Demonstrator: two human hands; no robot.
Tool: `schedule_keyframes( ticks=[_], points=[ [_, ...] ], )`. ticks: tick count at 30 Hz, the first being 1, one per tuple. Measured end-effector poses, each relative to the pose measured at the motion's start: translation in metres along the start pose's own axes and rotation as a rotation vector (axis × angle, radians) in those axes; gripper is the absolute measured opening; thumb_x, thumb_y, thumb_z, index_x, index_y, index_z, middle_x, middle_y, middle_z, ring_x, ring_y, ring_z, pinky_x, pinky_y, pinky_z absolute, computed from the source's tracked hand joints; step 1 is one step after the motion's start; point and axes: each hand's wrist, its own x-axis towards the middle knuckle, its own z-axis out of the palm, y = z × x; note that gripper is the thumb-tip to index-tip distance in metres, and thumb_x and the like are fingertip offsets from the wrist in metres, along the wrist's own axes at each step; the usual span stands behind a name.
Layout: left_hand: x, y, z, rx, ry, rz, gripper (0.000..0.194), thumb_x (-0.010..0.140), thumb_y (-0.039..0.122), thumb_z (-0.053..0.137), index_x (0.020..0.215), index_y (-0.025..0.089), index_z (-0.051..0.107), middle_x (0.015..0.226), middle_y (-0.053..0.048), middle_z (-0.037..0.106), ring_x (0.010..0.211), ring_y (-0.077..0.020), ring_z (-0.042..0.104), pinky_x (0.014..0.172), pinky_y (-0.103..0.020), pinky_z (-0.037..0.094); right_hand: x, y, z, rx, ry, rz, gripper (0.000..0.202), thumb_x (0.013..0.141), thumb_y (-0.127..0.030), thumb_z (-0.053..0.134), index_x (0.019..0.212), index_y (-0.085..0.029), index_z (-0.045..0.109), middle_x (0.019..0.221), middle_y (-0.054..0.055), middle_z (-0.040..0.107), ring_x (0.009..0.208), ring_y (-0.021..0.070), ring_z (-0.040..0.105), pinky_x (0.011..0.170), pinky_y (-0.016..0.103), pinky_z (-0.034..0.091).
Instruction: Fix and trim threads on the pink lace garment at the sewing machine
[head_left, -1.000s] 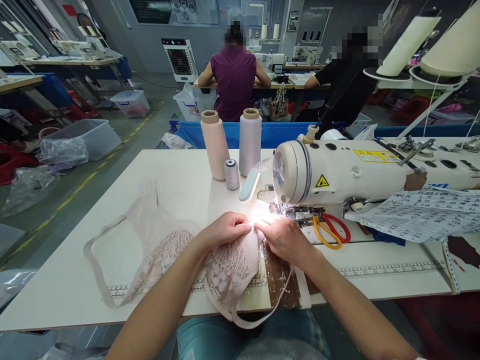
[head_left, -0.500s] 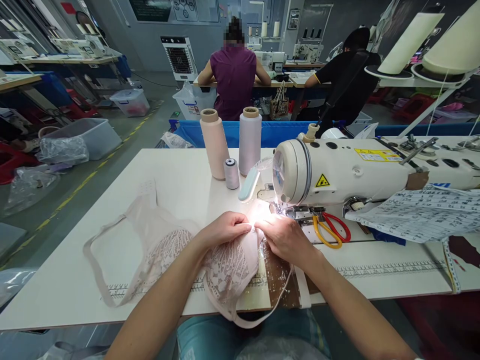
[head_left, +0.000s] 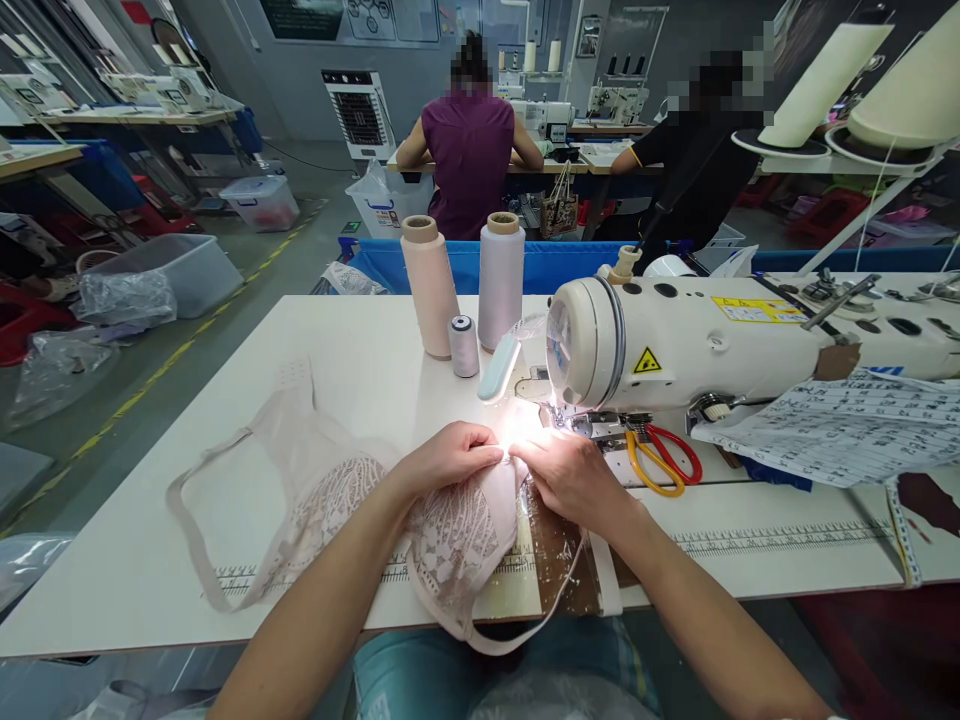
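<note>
A pale pink lace bra (head_left: 465,530) lies across the white table, one cup in front of me, the other cup and a strap spread to the left. My left hand (head_left: 454,458) pinches its upper edge, thumb and fingers closed. Close beside it, my right hand (head_left: 574,475) grips the same edge with its fingertips. Both hands are at the lit needle area of a white sewing machine (head_left: 675,330); glare washes out the fabric there. Scissors (head_left: 664,460) with yellow and red handles lie just right of my right hand.
Behind my hands stand a peach thread cone (head_left: 431,290), a lilac thread cone (head_left: 501,285) and a small spool (head_left: 464,347). Printed paper (head_left: 847,425) hangs against the machine at right. A ruler strip (head_left: 780,538) runs along the table front. Two people sit sewing farther back.
Almost nothing differs. Both hands and the bra keep their places by the needle; the view has shifted very slightly.
</note>
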Motion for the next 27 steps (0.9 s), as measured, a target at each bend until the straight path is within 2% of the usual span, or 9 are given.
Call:
schedule_keyframes(
  ticks=[27],
  points=[
    [0.0011, -0.0016, -0.0004, 0.035, -0.015, 0.005, 0.029, 0.08, 0.036, 0.05, 0.06, 0.018, 0.04, 0.057, 0.005, 0.033, 0.051, -0.0084, 0.03, 0.046, -0.022, 0.021, 0.0018, -0.0014, -0.002, -0.028, -0.048, 0.012, 0.02, 0.082, -0.01, 0.049, 0.092, -0.018, 0.065, 0.077, 0.004, 0.059, 0.069, 0.0159, 0.048, 0.062, 0.028, 0.028]
  ],
)
